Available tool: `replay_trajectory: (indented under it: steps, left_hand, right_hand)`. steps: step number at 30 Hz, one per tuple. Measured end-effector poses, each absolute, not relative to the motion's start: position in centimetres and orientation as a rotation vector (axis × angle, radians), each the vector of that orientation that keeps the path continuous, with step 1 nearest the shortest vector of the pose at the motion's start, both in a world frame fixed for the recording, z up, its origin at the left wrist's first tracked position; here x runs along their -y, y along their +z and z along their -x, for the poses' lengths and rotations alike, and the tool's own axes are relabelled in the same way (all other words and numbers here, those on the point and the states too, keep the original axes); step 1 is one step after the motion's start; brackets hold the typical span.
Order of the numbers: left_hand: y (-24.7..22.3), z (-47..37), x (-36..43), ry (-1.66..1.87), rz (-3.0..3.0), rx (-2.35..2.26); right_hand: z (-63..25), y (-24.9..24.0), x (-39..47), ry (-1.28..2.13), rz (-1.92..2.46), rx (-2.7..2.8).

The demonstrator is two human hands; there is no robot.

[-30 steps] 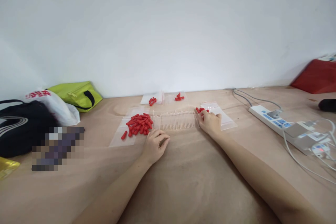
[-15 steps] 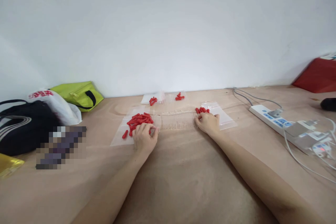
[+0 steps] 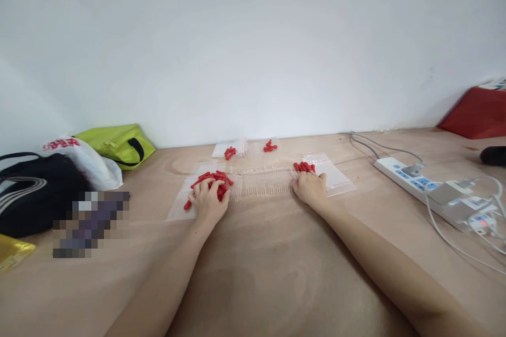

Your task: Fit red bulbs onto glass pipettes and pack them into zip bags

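My left hand (image 3: pixel 209 205) is over a pile of small red elongated pieces (image 3: pixel 213 175), its fingers apart and curved down onto them. Under that pile lies a clear plastic bag (image 3: pixel 177 209). A row of thin pale sticks (image 3: pixel 266 181), laid side by side, stretches between my two hands. At the row's right end rests my right hand (image 3: pixel 311 189), fingers curled and closed; what they hold, if anything, is hidden. Just behind it sit several more red pieces (image 3: pixel 303 167), beside a zip bag with a white area (image 3: pixel 336 174).
Two small red heaps (image 3: pixel 230 153) lie near the wall on bags. A white power strip (image 3: pixel 407 176) with plugs and cables is on the right. To the left are a lime-green bag (image 3: pixel 118 142), a white bag (image 3: pixel 98 168), a black bag (image 3: pixel 39 195) and a blurred-out dark object (image 3: pixel 95 224).
My left hand has moved slightly left and further over the red pile, its fingers spreading onto the pieces. The right hand has stayed by the row's end, with its fingers tucked in more.
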State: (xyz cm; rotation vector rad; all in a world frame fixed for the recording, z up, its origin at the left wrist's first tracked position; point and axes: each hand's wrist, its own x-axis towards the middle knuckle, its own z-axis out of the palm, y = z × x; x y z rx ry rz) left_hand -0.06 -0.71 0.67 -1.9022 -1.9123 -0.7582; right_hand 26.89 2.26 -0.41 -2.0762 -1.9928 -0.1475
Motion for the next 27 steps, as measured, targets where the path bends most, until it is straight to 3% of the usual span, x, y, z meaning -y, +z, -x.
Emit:
replay_trajectory:
  steps: [4,10,15,20,27]
  left_hand:
    - [0.9,-0.3,1.0,-1.017,1.973,1.823]
    - [0.3,-2.8,2.5,-1.619,2.399,1.695]
    - [-0.7,-4.6,3.6,-1.561,2.753,1.575]
    - [-1.2,-4.6,3.5,-1.550,2.740,1.731]
    - [-0.4,-4.6,3.7,-1.439,2.697,1.587]
  right_hand:
    - [-27.2,-1.1,-1.8,-0.206,1.846,1.941]
    - [-27.2,-2.3,-0.3,0.013,1.303,2.086]
    - [-25.7,-2.4,1.2,0.051,1.077,2.240]
    - [-25.0,-2.1,1.7,0.111,0.979,2.300]
    - [-25.2,-1.8,1.8,0.137,0.947,2.304]
